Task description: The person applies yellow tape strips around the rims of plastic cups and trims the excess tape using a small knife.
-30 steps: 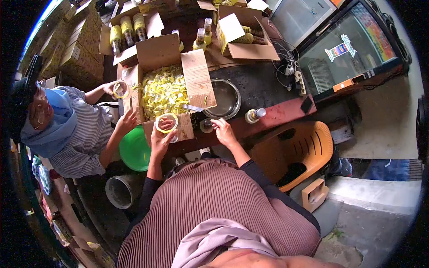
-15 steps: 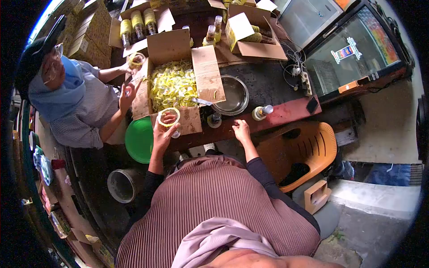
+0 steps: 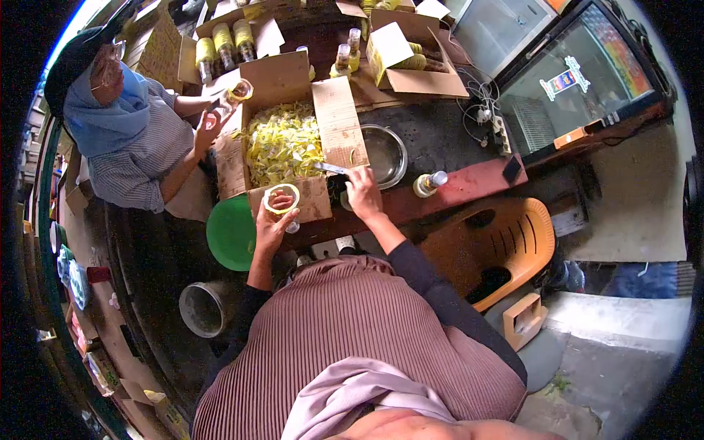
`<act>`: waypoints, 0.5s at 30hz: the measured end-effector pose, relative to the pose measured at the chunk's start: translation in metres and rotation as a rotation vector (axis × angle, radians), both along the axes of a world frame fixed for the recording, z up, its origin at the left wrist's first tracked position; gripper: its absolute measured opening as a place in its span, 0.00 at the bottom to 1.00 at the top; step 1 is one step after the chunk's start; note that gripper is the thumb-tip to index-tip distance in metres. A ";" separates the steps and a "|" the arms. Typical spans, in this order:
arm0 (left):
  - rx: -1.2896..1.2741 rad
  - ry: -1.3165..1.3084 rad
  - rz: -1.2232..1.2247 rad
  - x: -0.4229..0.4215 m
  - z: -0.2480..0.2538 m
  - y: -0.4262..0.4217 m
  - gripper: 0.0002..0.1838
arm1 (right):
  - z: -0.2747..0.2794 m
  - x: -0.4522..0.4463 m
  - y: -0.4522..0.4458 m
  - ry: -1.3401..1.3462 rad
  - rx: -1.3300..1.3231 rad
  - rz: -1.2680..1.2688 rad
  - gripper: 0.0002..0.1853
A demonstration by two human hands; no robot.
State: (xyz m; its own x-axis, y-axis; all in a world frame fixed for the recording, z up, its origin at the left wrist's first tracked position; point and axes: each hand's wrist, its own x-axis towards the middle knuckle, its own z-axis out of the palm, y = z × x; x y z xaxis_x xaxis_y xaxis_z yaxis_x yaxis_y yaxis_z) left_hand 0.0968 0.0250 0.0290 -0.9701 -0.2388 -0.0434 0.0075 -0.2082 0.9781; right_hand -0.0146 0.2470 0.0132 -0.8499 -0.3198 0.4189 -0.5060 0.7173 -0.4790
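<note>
In my left hand (image 3: pixel 273 227) is a clear plastic cup (image 3: pixel 282 198) with a yellow rim, its open end facing up toward me. The fingers wrap around it in front of an open cardboard box (image 3: pixel 342 110). Yellow and white strips (image 3: pixel 282 143) fill that box. My right hand (image 3: pixel 364 193) is closed at the near end of a knife (image 3: pixel 331 168) with a pale blade, by the box's right flap. Its fingers partly cover the knife's handle. A bottle (image 3: pixel 428 184) with a clear cap stands to the right on the table edge.
A person (image 3: pixel 139 139) on the left holds another yellow-rimmed cup (image 3: pixel 240 90). A metal bowl (image 3: pixel 402 154) sits right of the box. Bottles and boxes stand behind. A green round stool (image 3: pixel 231 235), a bucket (image 3: pixel 202 309) and an orange chair (image 3: pixel 539 235) surround me.
My right hand has moved left and away from me, from the table edge to the knife, and closed on it. My left hand keeps the cup, barely shifted. The other person's hands moved.
</note>
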 end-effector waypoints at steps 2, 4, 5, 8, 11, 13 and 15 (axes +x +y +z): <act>0.002 -0.003 -0.003 -0.001 0.002 0.002 0.28 | -0.019 -0.014 -0.011 0.092 0.050 0.075 0.08; 0.004 -0.003 -0.004 -0.003 0.001 0.004 0.28 | -0.032 -0.021 -0.017 0.053 0.158 0.062 0.08; 0.002 0.013 0.000 -0.003 0.000 0.004 0.29 | -0.041 -0.025 -0.018 0.091 0.206 0.078 0.08; -0.037 -0.018 0.016 -0.004 0.008 0.007 0.29 | -0.054 -0.030 -0.016 0.131 0.296 0.106 0.07; -0.004 0.020 0.017 -0.006 -0.004 0.007 0.28 | -0.054 -0.032 -0.012 0.117 0.305 0.143 0.07; -0.011 0.021 0.018 -0.008 -0.006 0.009 0.28 | -0.050 -0.033 -0.010 0.101 0.271 0.169 0.07; -0.020 0.009 0.013 -0.012 -0.007 0.011 0.28 | -0.046 -0.035 -0.009 0.075 0.273 0.181 0.07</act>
State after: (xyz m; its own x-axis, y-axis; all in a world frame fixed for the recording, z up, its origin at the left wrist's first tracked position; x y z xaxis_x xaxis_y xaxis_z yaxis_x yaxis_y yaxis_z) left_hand 0.0844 0.0362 0.0221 -0.9672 -0.2524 -0.0299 0.0188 -0.1886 0.9819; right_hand -0.0496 0.2378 -0.0332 -0.7388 -0.5719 0.3565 -0.6637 0.7091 -0.2380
